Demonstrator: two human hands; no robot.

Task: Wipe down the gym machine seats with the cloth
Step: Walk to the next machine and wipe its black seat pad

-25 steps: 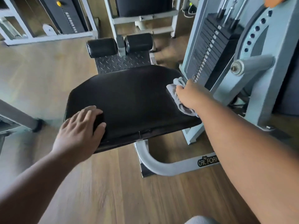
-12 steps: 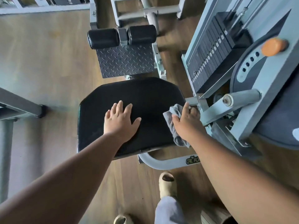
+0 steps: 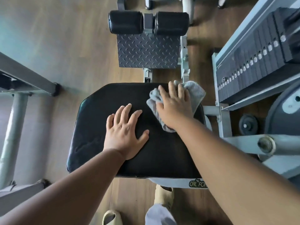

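Bare forearms (image 3: 227,159), no sleeves in view. Pale beige clog-style slippers (image 3: 164,196) on both feet, light grey trouser leg (image 3: 159,215) at bottom edge.

Two black roller pads (image 3: 148,22) are sitting side by side above a grey checker-plate footplate (image 3: 146,51) on the wooden floor (image 3: 65,46). A weight stack (image 3: 259,56) is standing along the right side, and a grey steel frame (image 3: 30,78) is crossing the left. Two beige slippers (image 3: 164,197) are resting on the floor's near edge.
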